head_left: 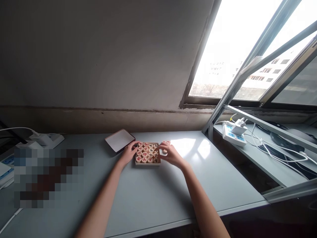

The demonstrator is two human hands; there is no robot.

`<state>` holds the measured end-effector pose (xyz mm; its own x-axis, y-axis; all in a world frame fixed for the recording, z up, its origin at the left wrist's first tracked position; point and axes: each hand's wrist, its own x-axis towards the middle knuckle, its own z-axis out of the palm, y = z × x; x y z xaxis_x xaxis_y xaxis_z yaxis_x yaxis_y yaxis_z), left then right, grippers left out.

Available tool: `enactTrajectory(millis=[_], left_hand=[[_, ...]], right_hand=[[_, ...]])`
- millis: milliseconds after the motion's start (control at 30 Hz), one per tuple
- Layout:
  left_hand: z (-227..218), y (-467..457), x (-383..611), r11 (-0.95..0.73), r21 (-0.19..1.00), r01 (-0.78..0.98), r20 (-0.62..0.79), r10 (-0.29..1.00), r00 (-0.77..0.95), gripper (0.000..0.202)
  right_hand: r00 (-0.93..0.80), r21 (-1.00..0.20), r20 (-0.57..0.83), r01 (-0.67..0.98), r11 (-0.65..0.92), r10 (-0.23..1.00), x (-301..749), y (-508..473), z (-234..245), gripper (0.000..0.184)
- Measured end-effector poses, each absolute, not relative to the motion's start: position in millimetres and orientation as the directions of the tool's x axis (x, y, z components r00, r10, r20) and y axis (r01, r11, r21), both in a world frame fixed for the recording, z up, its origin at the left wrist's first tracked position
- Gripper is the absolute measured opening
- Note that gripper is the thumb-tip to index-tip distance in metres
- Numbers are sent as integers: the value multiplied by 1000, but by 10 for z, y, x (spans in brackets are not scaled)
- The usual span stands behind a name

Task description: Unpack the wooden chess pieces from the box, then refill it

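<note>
Two hands over a shallow tray (148, 164) packed with round wooden pieces (145, 154), all face up in rows, with red and dark characters on top. Fingers of the left hand (127, 153) fairly straight and close together, tips at the tray's far left corner, with no hold on any piece in view. Fingers of the right hand (172, 154) spread and arched over the tray's right side, tips among the end pieces; whether anything sits between them, impossible to tell from this view. Just beyond those right fingertips, a few loose pieces (165, 142) on the desk (173, 195), partly hidden by the hand. Just past the left fingertips, a flat lid (119, 140), white face up, lying at a slant on the desk.

Best handling at such close quarters, by judgement: a light pinch on a piece's rim, fingertips only, palm raised clear of neighbouring rows. Gentle pressure from the left fingers at the corner, enough to steady so shallow a tray without tipping or sliding it. Well to the right of the right fingers, a power strip (232, 135) beside an open window (230, 49).
</note>
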<state>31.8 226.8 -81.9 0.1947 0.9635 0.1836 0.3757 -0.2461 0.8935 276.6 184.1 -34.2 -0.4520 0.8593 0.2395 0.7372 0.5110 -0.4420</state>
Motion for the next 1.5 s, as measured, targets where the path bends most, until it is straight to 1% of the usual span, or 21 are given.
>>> enactTrajectory(millis=[100,167,467,567,667,767,867,933,1000,1100,1167,1267,1333,1433,1500], left_hand=[[-821,2268,314,-259,888,381,202,962,182,35],[-831,2272,311,-273,883,381,217,959,184,35],[-803,2257,319,-226,902,369,164,968,191,38],[-811,2254,307,-239,904,354,180,965,192,40],[-839,2271,288,-256,899,355,199,962,188,43],[-861,2295,272,-259,895,364,206,962,179,45],[-864,2305,263,-256,894,368,205,964,173,45],[-860,2304,261,-261,892,370,207,962,179,44],[-860,2300,259,-269,886,377,212,959,188,43],[-868,2297,256,-285,877,386,224,955,195,41],[-876,2300,255,-289,876,387,228,954,196,41],[-884,2309,251,-284,876,389,225,955,191,41],[-884,2314,247,-281,877,390,225,957,184,42],[-875,2312,240,-272,880,390,216,959,181,43],[-864,2303,237,-260,884,389,202,962,186,43]], right_hand=[[-579,-483,178,653,583,796,2604,1762,-302,25],[-599,-490,162,641,591,784,2545,1738,-298,28],[-541,-480,222,664,574,811,2545,1779,-364,12],[-491,-465,241,698,544,837,2668,1795,-310,15],[-422,-480,251,727,490,871,2863,1809,-234,17],[-399,-476,191,762,440,897,3023,1824,-231,19],[-376,-412,100,827,382,921,3102,1844,-309,19],[-336,-344,84,874,344,938,3122,1852,-355,19],[-314,-309,108,891,332,943,3118,1850,-369,26],[-363,-336,157,855,395,919,3033,1843,-369,36],[-361,-319,198,855,408,911,2914,1849,-417,42],[-273,-220,286,914,341,918,2707,1886,-592,47],[-250,-171,312,934,313,917,2611,1923,-726,49],[-211,-142,307,954,264,928,2571,1983,-850,51],[-183,-133,276,965,227,943,2588,2019,-867,49]])
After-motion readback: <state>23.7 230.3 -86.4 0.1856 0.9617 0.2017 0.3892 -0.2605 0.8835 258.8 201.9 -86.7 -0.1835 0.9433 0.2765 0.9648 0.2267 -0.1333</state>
